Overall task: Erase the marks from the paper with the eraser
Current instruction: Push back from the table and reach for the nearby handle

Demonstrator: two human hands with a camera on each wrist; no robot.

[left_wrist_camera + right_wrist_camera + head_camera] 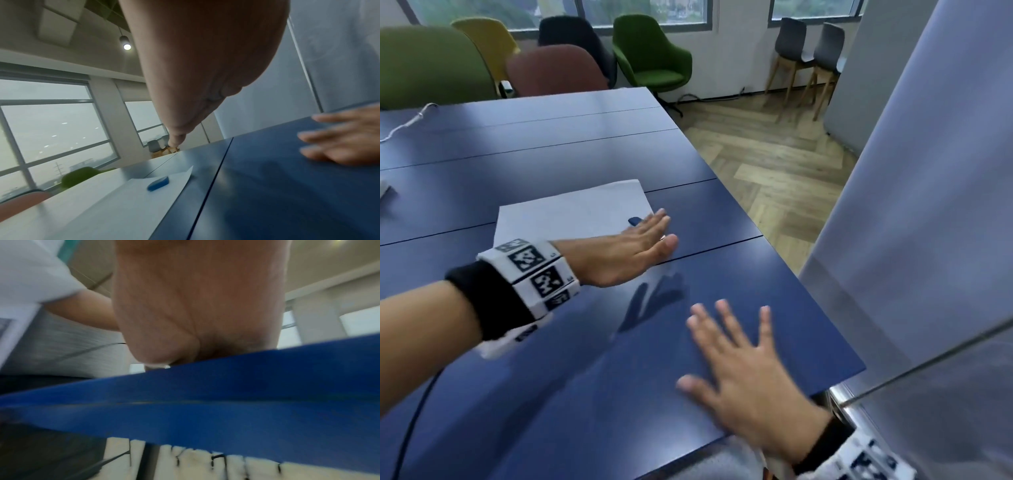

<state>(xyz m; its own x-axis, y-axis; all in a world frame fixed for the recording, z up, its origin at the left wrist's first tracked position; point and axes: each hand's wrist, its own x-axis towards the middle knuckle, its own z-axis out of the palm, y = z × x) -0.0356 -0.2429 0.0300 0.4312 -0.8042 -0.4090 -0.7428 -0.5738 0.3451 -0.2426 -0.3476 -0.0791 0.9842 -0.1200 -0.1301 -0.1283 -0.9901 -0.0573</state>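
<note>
A white sheet of paper (571, 212) lies on the blue table (551, 154). A blue eraser (634, 221) sits on the paper's right edge, partly hidden behind my left fingers; the left wrist view shows the eraser (158, 183) lying free on the paper (115, 206). My left hand (650, 236) hovers over the paper's right corner with straight fingers and holds nothing. My right hand (726, 339) is spread flat above the table near its front right corner, empty; its fingers (339, 138) show at the right of the left wrist view. Marks on the paper are too faint to see.
Several chairs (650, 51) stand behind the table. A white cable (404, 123) lies at the far left. A grey partition wall (928, 205) rises just right of the table's edge. Wood floor (774, 164) lies beyond.
</note>
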